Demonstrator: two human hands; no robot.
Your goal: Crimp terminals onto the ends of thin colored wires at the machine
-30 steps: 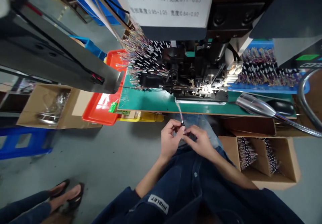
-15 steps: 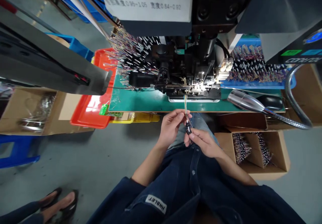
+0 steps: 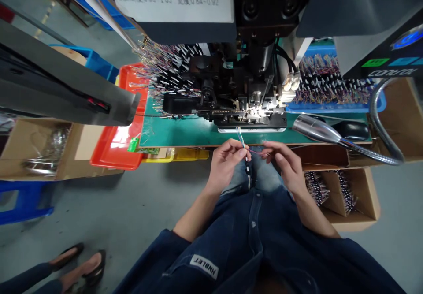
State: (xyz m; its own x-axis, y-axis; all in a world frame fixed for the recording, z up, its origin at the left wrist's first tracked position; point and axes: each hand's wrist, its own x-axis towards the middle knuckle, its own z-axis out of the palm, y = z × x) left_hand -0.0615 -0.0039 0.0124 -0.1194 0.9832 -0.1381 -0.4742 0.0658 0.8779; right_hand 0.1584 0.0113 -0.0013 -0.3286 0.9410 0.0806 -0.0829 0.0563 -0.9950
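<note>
Between thumb and fingers, my left hand (image 3: 227,161) pinches a small wire bundle (image 3: 247,166) just off the front edge of the green table (image 3: 185,133). The bundle's black and white sleeved part hangs below the fingers, and its thin coloured ends fan upward. To the right, my right hand (image 3: 287,164) has its fingertips closed on thin pinkish wires that stretch sideways from the bundle. Above both hands stands a black crimping machine (image 3: 244,104), its working area brightly lit.
Wire bundles are piled behind the machine at left and in a blue tray (image 3: 333,108) at right. A metal lamp (image 3: 317,128) lies on the table's right. Red tray (image 3: 109,148) and cardboard boxes (image 3: 360,221) flank the table. Another person's feet (image 3: 89,263) are at lower left.
My right hand has left the lower sleeved part of the bundle and moved up and right, now drawing thin wires sideways. My left hand still holds the bundle. The view has shifted slightly.
</note>
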